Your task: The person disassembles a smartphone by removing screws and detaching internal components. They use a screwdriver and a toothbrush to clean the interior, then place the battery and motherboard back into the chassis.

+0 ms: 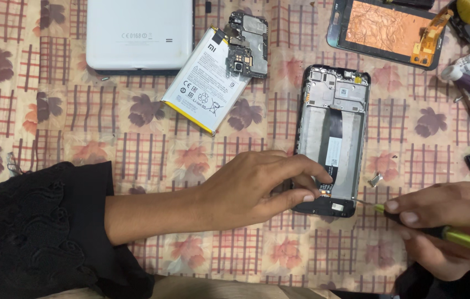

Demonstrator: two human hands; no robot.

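**Screwdriver tip at the foot of the open phone**

The phone frame (332, 138) lies with its long axis running away from you, top end far, bottom end near. Your left hand (257, 185) comes in from the left and rests on that near end, thumb and forefinger (308, 195) pinched together at the lower left corner of the frame; whether a small part sits between them you cannot tell from here. Your right hand (448, 224) is closed around a yellow-green screwdriver (456, 235), whose shaft points left, across the frame's long axis. Its thin tip sits just beside the frame's lower right corner, near but not clearly touching. So the work spot lies to the left of your right grip, and the left hand is already on it.

The frame is an open shell: no battery and no board in it, only a black ribbon and a pale label down the middle. The battery (207, 83) and the board (247, 44) lie well apart, up and to the left, below a white back cover (138, 33). A small metal piece (376, 179) lies on the cloth (52, 111) just right of the frame. A second opened device with a copper-coloured inside (387, 27) sits at the top right.
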